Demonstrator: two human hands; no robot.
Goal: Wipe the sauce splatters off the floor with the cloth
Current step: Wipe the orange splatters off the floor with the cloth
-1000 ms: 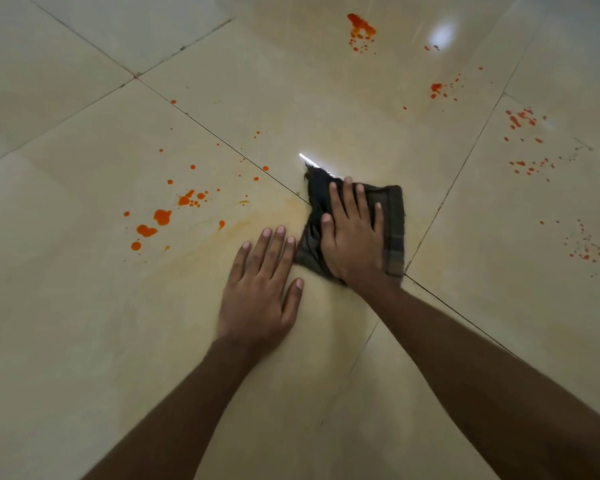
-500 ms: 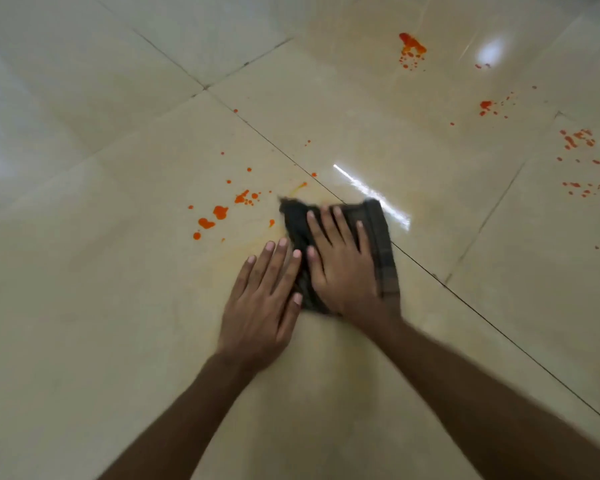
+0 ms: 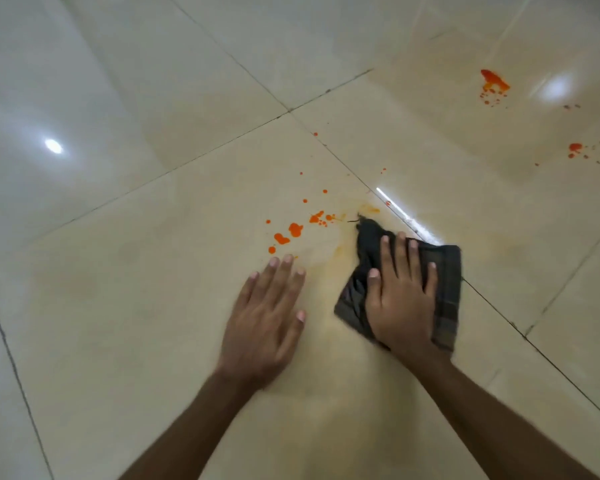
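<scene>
Orange drops [image 3: 288, 233] lie left of cloth [image 3: 447, 271]; right grip [image 3: 400, 299], spread flat on it, should press, sweeping leftward; left grip [image 3: 264, 317] spread on floor [image 3: 136, 341].

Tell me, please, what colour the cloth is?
The cloth is dark grey with faint plaid stripes; head view.

Dark cloth [image 3: 445, 282] crumpled flat on tile — orange sauce splatters [image 3: 288, 234] just left.

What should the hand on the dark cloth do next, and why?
Probably slide the dark folded cloth, pressed under the flat right hand, leftward and slightly forward over the cluster of orange sauce drops on the cream tiled floor. They lie unwiped just beyond the fingertips of the left hand.
</scene>
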